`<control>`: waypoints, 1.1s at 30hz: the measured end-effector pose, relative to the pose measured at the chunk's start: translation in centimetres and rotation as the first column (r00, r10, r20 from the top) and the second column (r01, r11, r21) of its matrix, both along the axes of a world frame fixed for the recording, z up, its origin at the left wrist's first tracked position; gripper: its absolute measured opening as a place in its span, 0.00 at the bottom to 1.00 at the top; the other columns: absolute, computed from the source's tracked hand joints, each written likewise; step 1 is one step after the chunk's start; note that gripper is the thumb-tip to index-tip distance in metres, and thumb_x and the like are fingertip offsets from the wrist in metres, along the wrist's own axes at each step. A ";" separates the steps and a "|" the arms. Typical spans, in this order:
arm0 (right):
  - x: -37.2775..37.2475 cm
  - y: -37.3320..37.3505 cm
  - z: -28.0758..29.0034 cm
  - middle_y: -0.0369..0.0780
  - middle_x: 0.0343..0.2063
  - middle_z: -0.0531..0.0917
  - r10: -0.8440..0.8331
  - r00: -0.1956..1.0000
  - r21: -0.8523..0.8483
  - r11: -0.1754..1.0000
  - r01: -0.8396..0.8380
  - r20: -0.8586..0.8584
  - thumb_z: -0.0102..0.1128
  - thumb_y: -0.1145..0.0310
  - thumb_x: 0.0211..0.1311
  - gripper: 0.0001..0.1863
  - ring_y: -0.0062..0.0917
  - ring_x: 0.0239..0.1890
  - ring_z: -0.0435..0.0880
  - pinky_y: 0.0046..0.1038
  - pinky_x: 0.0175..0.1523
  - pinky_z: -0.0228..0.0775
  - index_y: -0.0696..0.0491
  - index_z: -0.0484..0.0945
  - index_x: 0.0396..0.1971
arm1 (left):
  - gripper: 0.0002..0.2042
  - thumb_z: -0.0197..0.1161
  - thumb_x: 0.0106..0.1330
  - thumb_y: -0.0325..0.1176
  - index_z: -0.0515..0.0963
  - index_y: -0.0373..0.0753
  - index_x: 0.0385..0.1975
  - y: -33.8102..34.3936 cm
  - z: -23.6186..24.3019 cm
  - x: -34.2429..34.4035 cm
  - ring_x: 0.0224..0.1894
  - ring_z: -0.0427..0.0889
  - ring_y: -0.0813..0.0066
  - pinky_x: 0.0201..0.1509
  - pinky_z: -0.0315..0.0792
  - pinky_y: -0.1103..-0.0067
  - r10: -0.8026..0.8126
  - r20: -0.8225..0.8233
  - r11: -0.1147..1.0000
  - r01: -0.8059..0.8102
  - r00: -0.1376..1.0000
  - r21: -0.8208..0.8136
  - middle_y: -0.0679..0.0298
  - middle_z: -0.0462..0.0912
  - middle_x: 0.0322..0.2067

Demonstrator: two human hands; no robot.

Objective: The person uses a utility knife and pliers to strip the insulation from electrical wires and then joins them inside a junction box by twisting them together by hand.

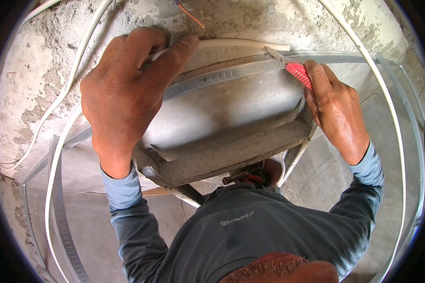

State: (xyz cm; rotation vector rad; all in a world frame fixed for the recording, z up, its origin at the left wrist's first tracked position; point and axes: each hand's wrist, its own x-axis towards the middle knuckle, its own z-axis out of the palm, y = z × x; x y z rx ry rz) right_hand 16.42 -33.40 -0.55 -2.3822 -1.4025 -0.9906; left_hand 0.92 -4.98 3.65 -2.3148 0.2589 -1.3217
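Note:
A white cable runs sideways just above a metal rail, its cut end toward the right. My left hand is closed on this cable, thumb and fingers pinching it to the left of its bare stretch. In my right hand is a utility knife with a red ribbed handle. Its blade is out and meets the cable a short way in from the cut end. Whether the blade has gone into the sheath I cannot tell.
A perforated metal rail crosses below the cable, against a rough, flaking wall. A thin copper-coloured wire sticks out above. Loose white cables hang at left and right. Beneath me are a ladder step and a bucket with tools.

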 end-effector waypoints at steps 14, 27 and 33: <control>0.4 -0.7 -0.3 0.45 0.32 0.81 -0.016 1.000 -0.008 1.000 0.016 0.011 0.68 0.75 0.58 0.22 0.41 0.28 0.87 0.38 0.30 0.80 0.55 0.72 0.52 | 0.27 0.71 0.48 0.18 0.89 0.53 0.49 -0.1 0.1 -0.1 0.35 0.84 0.71 0.35 0.79 0.75 -0.035 -0.012 0.999 0.035 0.999 -0.014 0.66 0.81 0.38; 0.9 -1.2 -0.7 0.45 0.31 0.82 -0.037 0.999 -0.008 0.999 0.037 0.035 0.66 0.75 0.61 0.20 0.39 0.27 0.87 0.36 0.29 0.80 0.55 0.73 0.52 | 0.27 0.71 0.47 0.18 0.89 0.52 0.48 -0.4 0.3 -0.2 0.37 0.84 0.68 0.38 0.79 0.74 -0.021 -0.052 0.999 0.018 0.998 -0.048 0.65 0.81 0.37; 1.0 -1.3 -0.6 0.44 0.30 0.82 -0.044 0.997 -0.014 0.999 0.044 0.059 0.66 0.75 0.62 0.18 0.39 0.27 0.87 0.36 0.29 0.80 0.55 0.73 0.50 | 0.26 0.70 0.48 0.17 0.90 0.51 0.47 -0.4 0.3 -0.1 0.37 0.84 0.68 0.38 0.79 0.73 -0.033 -0.046 0.998 0.030 0.998 -0.060 0.65 0.81 0.37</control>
